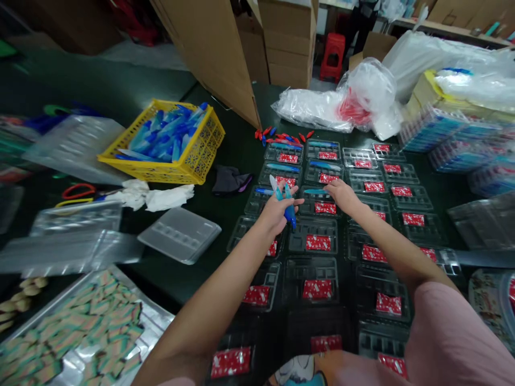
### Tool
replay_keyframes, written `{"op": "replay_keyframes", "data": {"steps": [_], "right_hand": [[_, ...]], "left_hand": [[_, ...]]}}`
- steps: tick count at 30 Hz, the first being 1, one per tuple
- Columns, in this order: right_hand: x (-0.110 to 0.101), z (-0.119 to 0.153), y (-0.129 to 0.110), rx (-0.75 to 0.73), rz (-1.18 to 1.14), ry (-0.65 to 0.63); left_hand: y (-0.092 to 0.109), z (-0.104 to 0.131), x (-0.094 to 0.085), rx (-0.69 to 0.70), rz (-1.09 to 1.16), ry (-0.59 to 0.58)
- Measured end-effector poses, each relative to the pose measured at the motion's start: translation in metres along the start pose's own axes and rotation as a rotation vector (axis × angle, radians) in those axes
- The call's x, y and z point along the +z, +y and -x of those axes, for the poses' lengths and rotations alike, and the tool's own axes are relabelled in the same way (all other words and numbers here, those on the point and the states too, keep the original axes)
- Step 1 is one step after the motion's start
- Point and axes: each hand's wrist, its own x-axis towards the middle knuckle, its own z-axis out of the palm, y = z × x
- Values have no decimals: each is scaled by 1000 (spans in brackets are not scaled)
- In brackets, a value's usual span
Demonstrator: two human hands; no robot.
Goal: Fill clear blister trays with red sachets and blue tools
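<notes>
My left hand is closed around several blue pens, some with pale translucent ends, fanned out between its fingers. My right hand has its fingertips pinched at the right end of a light blue pen. That pen lies along the upper slot of a clear plastic tray, above a red patterned packet. Trays in the rows beyond hold blue pens too, such as the pen just past my right hand. Trays nearer to me show red packets without pens.
A yellow basket of blue pens stands at left, near a dark cloth, red scissors and stacked clear trays. A metal tray holds striped pieces. Plastic bags and filled packs lie at the back right.
</notes>
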Motion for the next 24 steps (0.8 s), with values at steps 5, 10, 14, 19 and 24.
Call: {"op": "replay_keyframes", "data": {"steps": [5, 10, 14, 19, 24], "right_hand": [[-5, 10, -35, 24, -456, 145], [-4, 28, -78, 21, -1122, 113], [-10, 38, -69, 119, -1251, 99], [-46, 32, 5, 103, -988, 160], [-86, -8, 112, 291, -217, 348]], "left_hand": [[-11, -3, 11, 15, 121, 10], [-29, -2, 41, 96, 218, -11], [-37, 0, 67, 57, 222, -84], [-32, -10, 85, -69, 131, -99], [-20, -32, 89, -112, 27, -116]]}}
